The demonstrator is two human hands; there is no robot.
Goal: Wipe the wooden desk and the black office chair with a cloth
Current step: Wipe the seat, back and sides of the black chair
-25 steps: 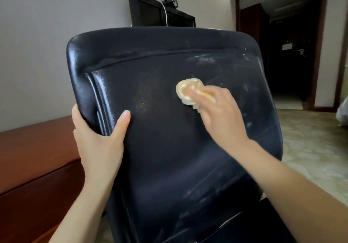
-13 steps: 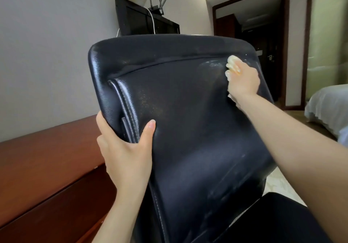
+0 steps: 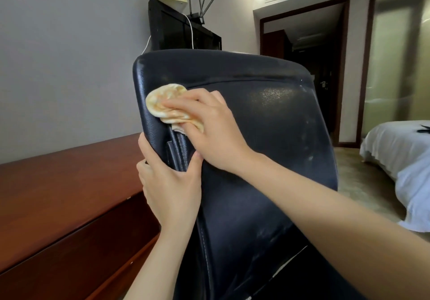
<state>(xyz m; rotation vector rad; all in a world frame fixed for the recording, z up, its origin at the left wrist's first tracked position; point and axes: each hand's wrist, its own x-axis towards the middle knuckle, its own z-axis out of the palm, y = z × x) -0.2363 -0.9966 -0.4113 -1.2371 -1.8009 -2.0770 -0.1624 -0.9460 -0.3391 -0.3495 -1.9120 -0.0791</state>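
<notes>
The right hand [image 3: 209, 125] presses a soft, crumpled pale yellow cloth [image 3: 162, 102] under curled fingers against the upper left corner of the black office chair [image 3: 267, 137], whose glossy leather is dust-streaked. The left hand [image 3: 172, 183] grips its stitched left edge. The smooth reddish wooden desk [image 3: 58, 195] stands alongside.

Grey wall [image 3: 58, 55], white bed [image 3: 395, 157], dark doorway [image 3: 304, 71].

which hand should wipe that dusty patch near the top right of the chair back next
Right, probably. The right hand holds the cloth against the chair back, on the same surface as the dusty patch. The left hand grips the chair's left edge and has no cloth.
</notes>
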